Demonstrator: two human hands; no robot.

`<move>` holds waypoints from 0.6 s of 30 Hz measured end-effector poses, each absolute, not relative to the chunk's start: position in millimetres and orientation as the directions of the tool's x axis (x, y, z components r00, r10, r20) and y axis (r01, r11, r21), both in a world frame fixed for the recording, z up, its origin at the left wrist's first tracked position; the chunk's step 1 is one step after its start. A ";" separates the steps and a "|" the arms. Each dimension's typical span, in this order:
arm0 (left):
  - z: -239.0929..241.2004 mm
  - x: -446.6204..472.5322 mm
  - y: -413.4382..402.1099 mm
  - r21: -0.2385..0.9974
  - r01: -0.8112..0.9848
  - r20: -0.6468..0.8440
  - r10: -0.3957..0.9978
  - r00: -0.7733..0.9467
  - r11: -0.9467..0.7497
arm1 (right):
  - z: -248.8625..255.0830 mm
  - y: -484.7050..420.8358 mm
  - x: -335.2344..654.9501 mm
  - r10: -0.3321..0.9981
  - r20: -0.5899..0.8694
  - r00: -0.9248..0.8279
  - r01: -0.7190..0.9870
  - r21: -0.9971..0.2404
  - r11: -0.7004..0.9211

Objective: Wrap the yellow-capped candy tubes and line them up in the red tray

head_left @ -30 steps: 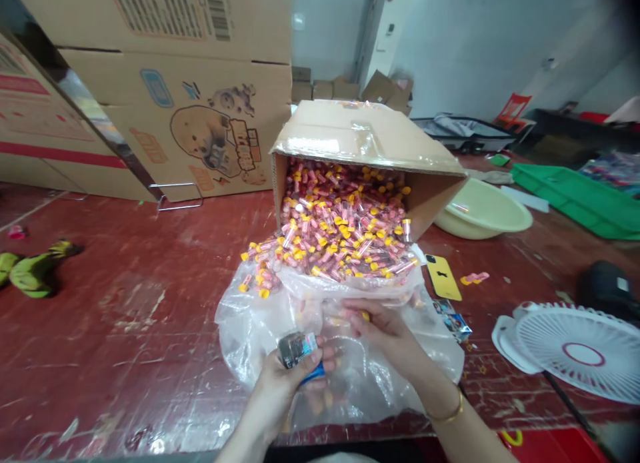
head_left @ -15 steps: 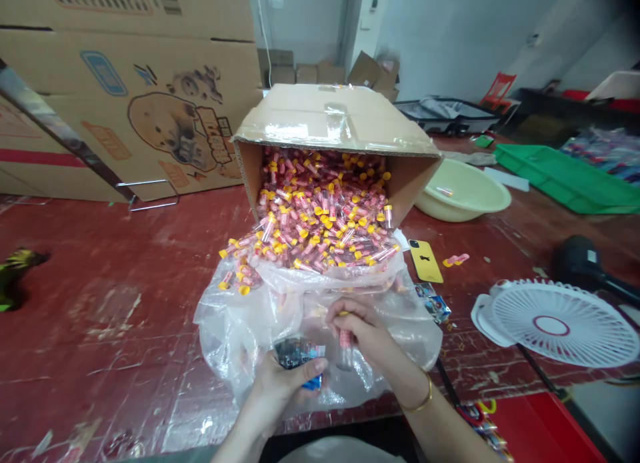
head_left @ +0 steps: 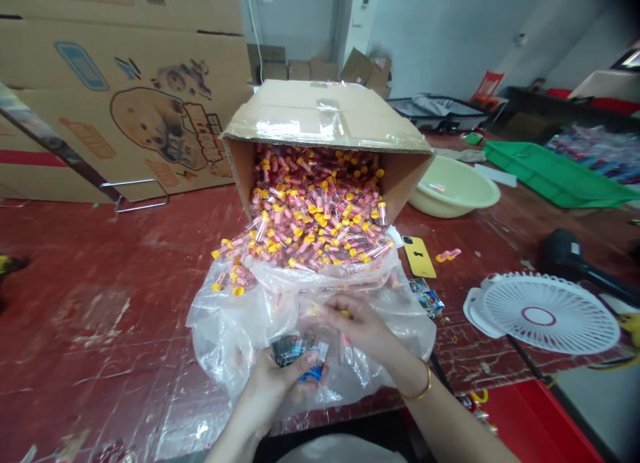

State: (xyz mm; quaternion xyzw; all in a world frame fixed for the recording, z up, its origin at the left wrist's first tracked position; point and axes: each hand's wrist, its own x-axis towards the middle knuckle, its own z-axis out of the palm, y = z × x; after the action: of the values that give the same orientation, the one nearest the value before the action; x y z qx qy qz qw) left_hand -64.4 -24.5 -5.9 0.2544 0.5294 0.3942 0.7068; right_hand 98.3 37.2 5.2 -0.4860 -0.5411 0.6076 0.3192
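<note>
A person stands at a worn red table [head_left: 100, 316], both bare hands low over a crumpled clear plastic sheet [head_left: 235, 323]. The left hand [head_left: 280, 383] has its fingers curled and its thumb pressed down on a small stack of glossy packets [head_left: 296, 351], pinching them tight. Just right of that thumb, the right hand [head_left: 363, 326] closes its fingers around a small clear tube [head_left: 345, 346] that hangs below the knuckles; a gold bangle [head_left: 417, 390] circles that wrist. Just beyond the fingertips of both hands, a heap of pink tubes with yellow caps [head_left: 315, 230] spills onto the plastic from a cardboard box [head_left: 320, 113] tipped on its side. Right of the right hand's fingers lie a yellow phone [head_left: 419, 256] and, farther off, a white fan [head_left: 543, 312]. Beyond the phone sits a pale basin [head_left: 453, 186].
</note>
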 end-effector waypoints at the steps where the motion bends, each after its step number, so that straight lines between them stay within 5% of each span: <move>1: -6.8 -64.0 -24.2 0.773 -0.307 -0.550 0.828 0.111 0.555 | 7.8 40.2 100.2 0.933 -0.221 -0.283 0.096 -0.975 -0.202; 9: -6.0 -60.2 -22.5 0.730 -0.409 -0.590 0.807 0.030 0.548 | 23.2 47.5 109.9 0.949 0.032 -0.314 -0.102 -0.995 -0.001; 18: -11.3 -60.2 -18.7 0.826 -0.284 -0.500 0.866 0.032 0.487 | 34.8 40.6 112.4 0.919 0.181 -0.351 0.180 -0.950 0.256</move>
State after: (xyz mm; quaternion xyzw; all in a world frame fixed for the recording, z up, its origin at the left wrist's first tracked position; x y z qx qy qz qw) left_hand -60.2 -18.7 -11.3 0.2662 0.5462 0.4307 0.6673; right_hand 112.4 40.6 34.8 -0.4027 -0.6822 0.4582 0.4031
